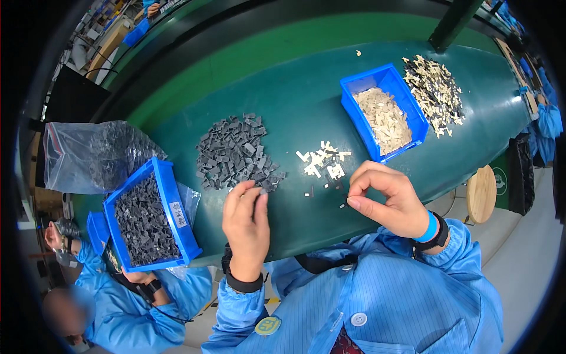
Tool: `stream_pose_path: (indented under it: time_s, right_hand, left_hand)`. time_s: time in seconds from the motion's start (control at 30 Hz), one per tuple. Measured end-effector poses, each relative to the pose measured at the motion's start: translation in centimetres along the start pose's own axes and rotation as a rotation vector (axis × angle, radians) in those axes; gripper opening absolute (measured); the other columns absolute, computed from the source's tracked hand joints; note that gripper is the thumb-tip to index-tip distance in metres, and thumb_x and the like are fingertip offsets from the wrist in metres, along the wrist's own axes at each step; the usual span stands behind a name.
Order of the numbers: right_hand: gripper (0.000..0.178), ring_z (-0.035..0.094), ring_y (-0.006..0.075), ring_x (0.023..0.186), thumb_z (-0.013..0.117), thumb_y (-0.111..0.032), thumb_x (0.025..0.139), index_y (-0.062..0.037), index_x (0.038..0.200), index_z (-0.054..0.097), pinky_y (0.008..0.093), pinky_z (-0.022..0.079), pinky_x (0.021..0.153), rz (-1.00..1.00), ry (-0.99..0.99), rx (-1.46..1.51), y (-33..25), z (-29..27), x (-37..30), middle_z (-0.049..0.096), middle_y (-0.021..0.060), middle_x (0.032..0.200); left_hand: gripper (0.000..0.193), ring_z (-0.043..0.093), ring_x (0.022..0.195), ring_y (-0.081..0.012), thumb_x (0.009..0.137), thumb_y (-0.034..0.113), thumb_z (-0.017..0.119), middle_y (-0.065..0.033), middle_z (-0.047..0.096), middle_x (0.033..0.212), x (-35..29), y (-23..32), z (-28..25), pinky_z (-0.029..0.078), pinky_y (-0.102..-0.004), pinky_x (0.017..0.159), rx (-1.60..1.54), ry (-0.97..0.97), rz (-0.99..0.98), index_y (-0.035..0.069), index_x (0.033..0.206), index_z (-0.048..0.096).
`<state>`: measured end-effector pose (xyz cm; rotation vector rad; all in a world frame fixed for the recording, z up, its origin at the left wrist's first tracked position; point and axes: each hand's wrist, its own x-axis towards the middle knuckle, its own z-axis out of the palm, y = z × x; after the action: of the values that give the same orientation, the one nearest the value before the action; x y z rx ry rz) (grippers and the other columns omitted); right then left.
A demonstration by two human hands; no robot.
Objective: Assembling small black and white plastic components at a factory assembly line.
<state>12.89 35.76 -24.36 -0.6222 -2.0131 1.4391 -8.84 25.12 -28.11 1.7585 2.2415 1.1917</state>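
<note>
Deep green all over the smooth bench point(289, 115), and what contrast — a heap of slate-grey flat rectangular pieces point(233, 150) against small creamy-white strips point(324, 158)! Vivid blue on the open plastic bin of charcoal-black pieces point(190, 243), same blue on the open plastic bin of pale beige chips point(357, 120). Now a speckled cream-and-black pile of bits point(435, 94) — and here's a light-blue cloth coat point(413, 289), finely striped darker, with a round yellow badge point(267, 325)!
</note>
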Motion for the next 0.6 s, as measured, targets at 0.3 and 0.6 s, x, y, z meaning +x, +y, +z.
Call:
stream_pose_path:
  time_s: [0.3, 0.6]
  right_hand:
    - [0.010, 0.054, 0.0165, 0.078, 0.065, -0.002, 0.074, -0.0004, 0.082, 0.058, 0.0274, 0.042, 0.070, -0.088, 0.088, 0.305, -0.9, 2.2, 0.6, 0.056, 0.0071, 0.083]
    - [0.026, 0.057, 0.0219, 0.089, 0.069, -0.002, 0.072, 0.0000, 0.093, 0.055, 0.0325, 0.045, 0.078, -0.223, -0.014, 0.244, -1.3, 3.4, 1.0, 0.058, 0.0137, 0.096]
  left_hand:
    - [0.021, 0.054, 0.066, -0.0178, 0.088, 0.015, 0.052, -0.0114, 0.056, 0.078, -0.7, 5.6, -2.8, 0.044, -0.0278, 0.060, -1.530, -0.249, -0.816, -0.003, 0.099, 0.053]
    - [0.024, 0.055, 0.068, -0.0125, 0.089, 0.012, 0.052, -0.0084, 0.060, 0.080, -1.7, 6.5, -2.3, 0.044, -0.0259, 0.062, -1.786, -0.345, -0.937, -0.004, 0.107, 0.055]
